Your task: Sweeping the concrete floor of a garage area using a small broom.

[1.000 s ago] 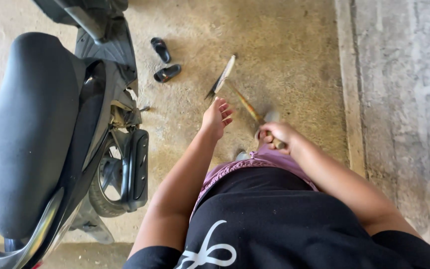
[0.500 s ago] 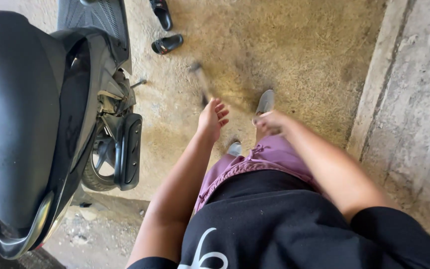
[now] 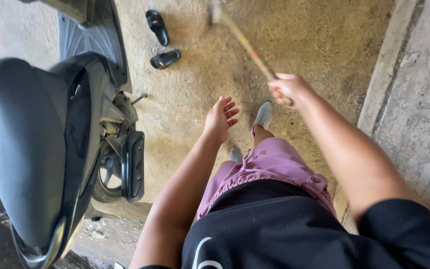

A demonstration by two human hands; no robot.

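My right hand (image 3: 287, 88) grips the end of a long thin wooden stick (image 3: 245, 44), the handle of a broom whose head is blurred at the top edge of the view. The stick slants up and left over the concrete floor (image 3: 294, 35). My left hand (image 3: 220, 118) hangs free with fingers spread, holding nothing, just left of my grey shoe (image 3: 264, 114). I wear purple shorts and a black shirt.
A black scooter (image 3: 36, 144) stands at the left, its seat and rear wheel close to my left arm. Two black sandals (image 3: 160, 40) lie on the floor beyond it. A raised concrete ledge (image 3: 414, 99) runs along the right side.
My right hand has swung the stick forward and up, away from my body. The view has shifted, and my left hand stays spread at my side.
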